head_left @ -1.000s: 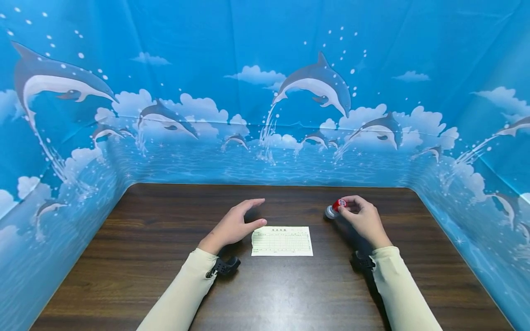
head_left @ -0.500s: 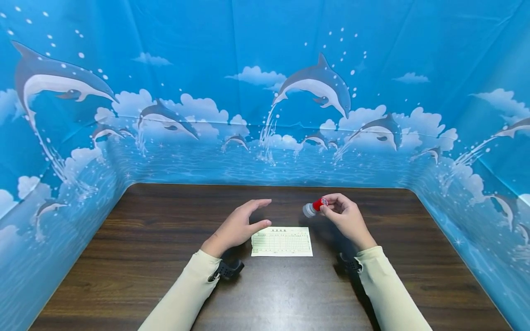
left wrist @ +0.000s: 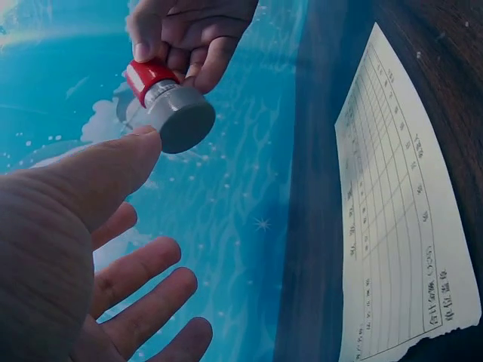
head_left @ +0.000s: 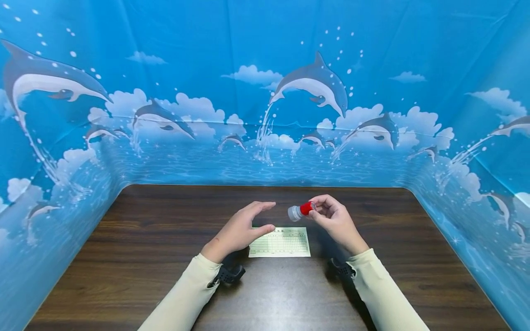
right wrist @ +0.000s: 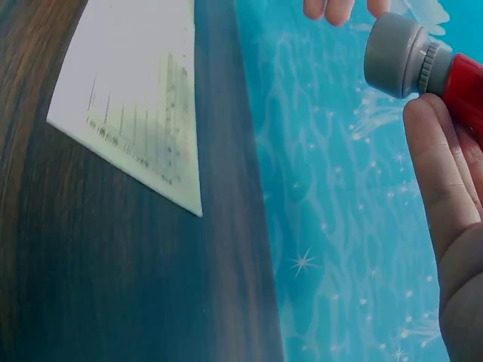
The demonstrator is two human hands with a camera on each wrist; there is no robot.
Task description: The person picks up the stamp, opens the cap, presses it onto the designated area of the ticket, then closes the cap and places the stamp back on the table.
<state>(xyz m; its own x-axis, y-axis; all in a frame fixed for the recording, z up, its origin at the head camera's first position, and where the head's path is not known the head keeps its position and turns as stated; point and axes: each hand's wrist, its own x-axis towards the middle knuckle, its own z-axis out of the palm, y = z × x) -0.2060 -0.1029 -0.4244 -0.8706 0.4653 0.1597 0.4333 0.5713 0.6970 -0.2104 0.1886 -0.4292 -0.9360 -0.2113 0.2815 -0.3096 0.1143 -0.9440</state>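
Observation:
In the head view, my right hand (head_left: 338, 224) pinches the red handle (head_left: 307, 208) of a round stamp between thumb and fingers. The stamp is tilted above the table, its wide grey capped end (head_left: 294, 213) pointing left. To the left, my left hand (head_left: 236, 230) has its thumb and fingers spread, holding nothing, a short gap from the cap. Its thumb overlaps the edge of a printed paper form (head_left: 285, 246) in that view. The left wrist view shows the flat grey face (left wrist: 187, 127) of the cap turned toward my left hand.
The form lies on a dark wooden table (head_left: 165, 257), one short edge torn. A blue dolphin-print cloth (head_left: 207, 156) rises behind the table and along both sides. Each wrist wears a black strapped device (head_left: 232, 274).
My right hand has lifted the stamp off the table and carried it left, toward the space above the form. The left hand has shifted slightly right, fingers still spread.

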